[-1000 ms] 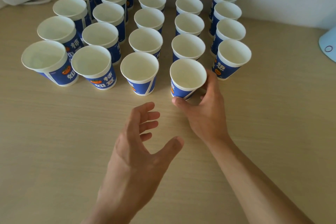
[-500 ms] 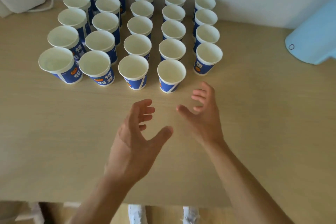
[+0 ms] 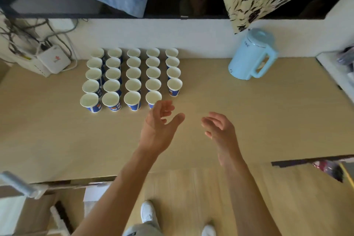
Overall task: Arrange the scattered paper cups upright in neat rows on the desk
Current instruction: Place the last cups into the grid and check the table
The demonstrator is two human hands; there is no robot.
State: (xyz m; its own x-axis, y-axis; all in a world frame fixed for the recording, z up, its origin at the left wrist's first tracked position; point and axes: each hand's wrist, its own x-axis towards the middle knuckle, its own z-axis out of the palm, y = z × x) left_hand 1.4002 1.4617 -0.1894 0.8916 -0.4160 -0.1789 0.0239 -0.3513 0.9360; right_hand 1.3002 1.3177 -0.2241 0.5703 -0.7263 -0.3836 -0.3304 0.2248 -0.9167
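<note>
Your paper cups (image 3: pixel 132 78) stand upright in a block at the far middle of the desk (image 3: pixel 57 136), five columns running away from you toward the white wall, mouths up and their long axes vertical. Four columns hold five cups; the rightmost holds four, so the front row has an open corner just beside the nearest right-hand cup (image 3: pixel 174 86). That corner lies ahead and slightly left of both your hands. Your left hand (image 3: pixel 160 127) is the nearer one: its fingertips overlap the front cup of the fourth column (image 3: pixel 152 98) in this view, though you cannot tell whether they touch it. It is spread wide, thumb apart from curled fingers, holding nothing. Your right hand (image 3: pixel 220 130) hovers over bare desk, loosely spread and likewise empty, well apart from the block. No loose cup is visible anywhere on the desk, so judging from this the arranging looks essentially finished unless another cup turns up. The cups are thin white-lined paper with rolled rims and glossy blue printed walls, tapered toward the base, so they probably crush or tip easily. The desk is smooth pale wood laminate; a light-blue plastic kettle (image 3: pixel 251 55) stands far right.
</note>
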